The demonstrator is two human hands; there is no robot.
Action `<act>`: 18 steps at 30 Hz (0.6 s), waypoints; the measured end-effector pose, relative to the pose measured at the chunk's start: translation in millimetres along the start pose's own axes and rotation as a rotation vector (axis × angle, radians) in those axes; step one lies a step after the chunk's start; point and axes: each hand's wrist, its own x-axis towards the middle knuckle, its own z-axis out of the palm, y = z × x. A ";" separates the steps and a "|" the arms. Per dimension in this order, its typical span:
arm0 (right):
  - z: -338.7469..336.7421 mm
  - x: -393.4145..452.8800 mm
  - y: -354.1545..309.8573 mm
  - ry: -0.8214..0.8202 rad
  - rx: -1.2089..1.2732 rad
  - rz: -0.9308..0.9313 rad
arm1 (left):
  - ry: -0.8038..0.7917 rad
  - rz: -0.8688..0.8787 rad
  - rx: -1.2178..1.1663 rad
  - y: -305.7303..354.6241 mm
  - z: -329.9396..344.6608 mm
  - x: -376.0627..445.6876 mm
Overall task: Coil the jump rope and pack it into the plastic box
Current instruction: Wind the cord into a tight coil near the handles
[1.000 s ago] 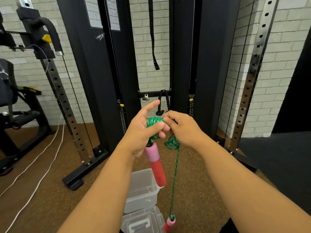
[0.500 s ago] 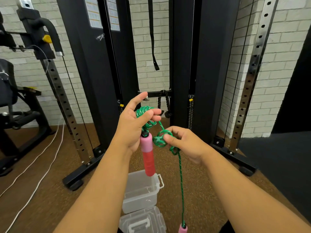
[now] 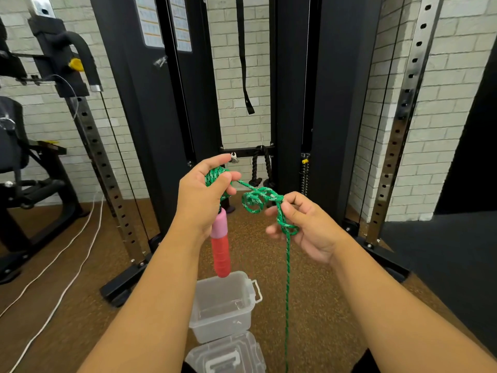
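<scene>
You see an evenly lit, fairly bright room; the light seems to come from above, soft and diffuse, with no hard shadows on the speckled floor (image 3: 322,305). The brick wall (image 3: 443,103) reads pale and clean, not blown out. The chrome upright (image 3: 403,109) on your right carries bright streaks of glare. Wide-angle distortion bends that upright and the black machine columns (image 3: 333,103) outward toward the edges. Focus stays sharp at centre; your forearms soften slightly near the bottom corners.
</scene>
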 end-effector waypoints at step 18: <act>-27.7 -2.5 5.6 0.232 -0.407 -0.064 | 0.105 0.021 -0.092 7.2 -5.4 6.2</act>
